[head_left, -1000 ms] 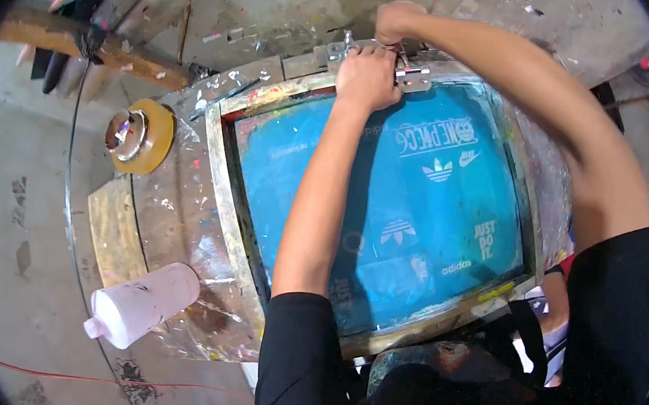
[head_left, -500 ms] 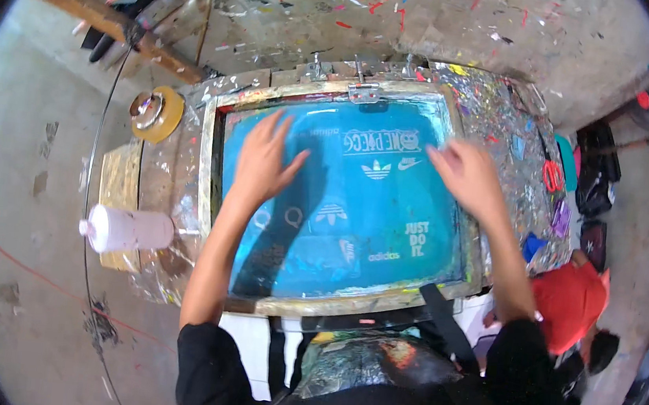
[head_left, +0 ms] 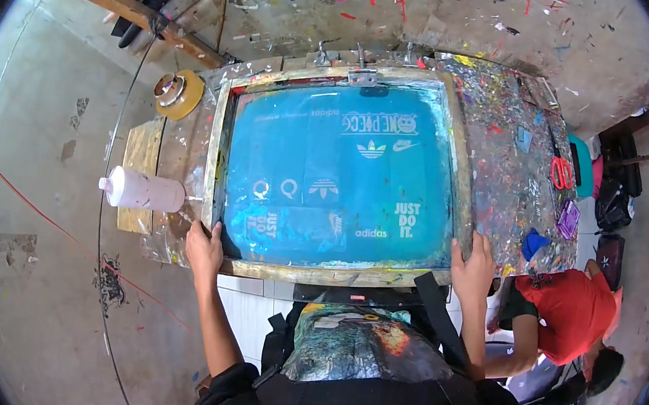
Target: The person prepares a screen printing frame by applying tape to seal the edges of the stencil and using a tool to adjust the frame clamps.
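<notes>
A wooden-framed printing screen (head_left: 317,276) lies on the workbench, its blue mesh (head_left: 306,153) marked with several pale stencilled designs. At its near left corner, my left hand (head_left: 205,247) is closed round the frame, thumb on top and fingers along the outer side. My right hand (head_left: 474,272) grips the near right corner in a similar way, its fingers partly hidden by the frame's edge. A metal hinge clamp (head_left: 362,77) holds the far side of the frame.
To the left are a white bottle (head_left: 148,190) lying on its side and a roll of yellowish tape (head_left: 179,95). Red scissors (head_left: 561,173), a purple item (head_left: 568,219) and a blue scrap (head_left: 532,244) are on the paint-spattered bench (head_left: 501,181). A person in red (head_left: 577,316) is at the right.
Both hands have come down from above the mesh toward me and taken hold of the frame's near corners. The view has shifted slightly.
</notes>
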`<state>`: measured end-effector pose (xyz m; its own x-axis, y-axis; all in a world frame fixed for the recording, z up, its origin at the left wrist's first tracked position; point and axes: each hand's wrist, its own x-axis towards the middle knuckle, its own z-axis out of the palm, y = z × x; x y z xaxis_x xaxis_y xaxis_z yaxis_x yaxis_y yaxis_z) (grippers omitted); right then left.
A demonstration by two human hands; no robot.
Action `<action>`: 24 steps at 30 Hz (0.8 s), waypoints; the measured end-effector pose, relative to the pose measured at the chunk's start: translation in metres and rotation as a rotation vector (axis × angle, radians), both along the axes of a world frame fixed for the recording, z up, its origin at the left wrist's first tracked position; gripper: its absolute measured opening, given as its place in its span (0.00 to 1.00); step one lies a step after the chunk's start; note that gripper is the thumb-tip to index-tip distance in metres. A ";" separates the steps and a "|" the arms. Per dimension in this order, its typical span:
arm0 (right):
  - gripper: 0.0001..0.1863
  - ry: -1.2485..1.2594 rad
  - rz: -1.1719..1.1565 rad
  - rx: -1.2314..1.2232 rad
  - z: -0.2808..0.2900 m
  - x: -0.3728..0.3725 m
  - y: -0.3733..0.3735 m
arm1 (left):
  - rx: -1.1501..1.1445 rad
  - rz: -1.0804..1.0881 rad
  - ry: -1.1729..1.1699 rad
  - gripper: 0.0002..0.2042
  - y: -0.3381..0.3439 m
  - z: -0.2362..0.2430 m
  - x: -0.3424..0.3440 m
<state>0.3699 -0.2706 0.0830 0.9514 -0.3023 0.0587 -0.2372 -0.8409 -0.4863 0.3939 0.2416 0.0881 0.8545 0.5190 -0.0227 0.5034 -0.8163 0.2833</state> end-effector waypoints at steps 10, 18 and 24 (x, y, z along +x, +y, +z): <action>0.25 -0.008 -0.029 -0.006 0.036 0.002 0.002 | -0.041 -0.024 -0.157 0.17 0.006 0.018 -0.002; 0.26 -0.010 -0.044 -0.005 0.041 0.002 0.001 | -0.053 0.003 -0.097 0.17 -0.002 0.028 0.002; 0.26 0.026 -0.010 -0.009 0.038 0.009 0.008 | -0.059 0.026 -0.126 0.18 0.005 0.025 -0.008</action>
<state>0.3794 -0.2629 0.1210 0.9496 -0.3112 0.0370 -0.2577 -0.8427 -0.4728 0.3859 0.2468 0.1133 0.8389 0.5418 0.0531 0.4812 -0.7836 0.3930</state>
